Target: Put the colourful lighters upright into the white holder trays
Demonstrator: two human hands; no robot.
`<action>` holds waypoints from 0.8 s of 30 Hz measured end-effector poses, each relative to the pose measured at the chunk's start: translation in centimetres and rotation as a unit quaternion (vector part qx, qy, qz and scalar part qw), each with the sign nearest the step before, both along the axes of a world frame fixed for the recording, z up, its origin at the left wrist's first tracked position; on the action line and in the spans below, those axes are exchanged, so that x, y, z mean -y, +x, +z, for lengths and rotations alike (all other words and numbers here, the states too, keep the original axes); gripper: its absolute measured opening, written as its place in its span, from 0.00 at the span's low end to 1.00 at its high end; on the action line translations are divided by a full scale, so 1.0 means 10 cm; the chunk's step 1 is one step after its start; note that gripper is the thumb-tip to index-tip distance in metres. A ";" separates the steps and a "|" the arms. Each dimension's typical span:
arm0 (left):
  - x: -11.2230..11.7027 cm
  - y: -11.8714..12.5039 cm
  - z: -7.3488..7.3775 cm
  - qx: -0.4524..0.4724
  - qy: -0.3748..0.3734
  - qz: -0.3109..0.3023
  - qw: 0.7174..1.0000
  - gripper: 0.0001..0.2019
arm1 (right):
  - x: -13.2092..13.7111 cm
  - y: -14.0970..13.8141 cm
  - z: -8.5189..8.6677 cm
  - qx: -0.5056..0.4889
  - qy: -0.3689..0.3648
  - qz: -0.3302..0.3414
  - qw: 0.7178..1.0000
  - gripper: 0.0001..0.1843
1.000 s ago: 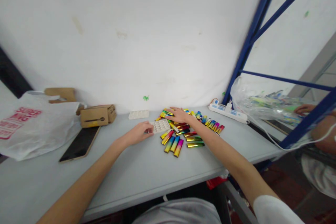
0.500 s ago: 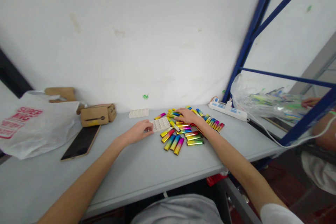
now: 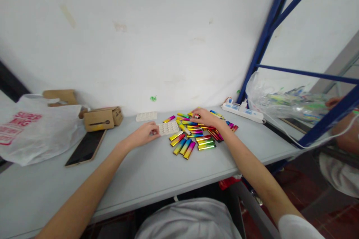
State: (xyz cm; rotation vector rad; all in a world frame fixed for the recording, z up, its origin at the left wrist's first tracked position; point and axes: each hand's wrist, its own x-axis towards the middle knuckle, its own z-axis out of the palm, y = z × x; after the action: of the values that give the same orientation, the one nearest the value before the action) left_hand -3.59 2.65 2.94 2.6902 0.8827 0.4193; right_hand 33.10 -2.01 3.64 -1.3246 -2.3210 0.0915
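The fingers of the left hand (image 3: 145, 133) are closed on the near end of a white tray (image 3: 168, 128). Those of the right hand (image 3: 203, 117) are curled low over the heap, where a dark-ended piece (image 3: 197, 116) shows beside them; whether it is gripped cannot be told. Pieces appear to be sorted or picked out while the tray is steadied — a clean hold on one piece seems called for next. The coloured pieces (image 3: 186, 147) are spread under and around the right hand, right of the tray — a second tray (image 3: 146, 116) lies behind on the worktop (image 3: 157, 168).
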 end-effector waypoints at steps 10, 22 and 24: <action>-0.06 -0.15 0.03 -0.018 -0.007 -0.005 1.000 0.21 | 0.22 -0.61 0.02 0.018 -0.030 0.124 0.992 0.14; -0.16 -0.33 0.05 -0.048 -0.018 0.139 0.989 0.51 | 0.20 -0.68 -0.09 -0.013 -0.044 0.126 0.991 0.08; -0.16 -0.35 0.05 -0.063 -0.014 0.150 0.987 0.51 | 0.21 -0.68 -0.07 -0.044 -0.027 0.114 0.992 0.08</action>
State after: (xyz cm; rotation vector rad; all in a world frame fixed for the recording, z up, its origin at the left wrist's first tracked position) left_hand -7.13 4.25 3.46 2.5859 1.3276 0.2977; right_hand 26.30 -4.10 2.94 -1.0525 -2.4003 0.2810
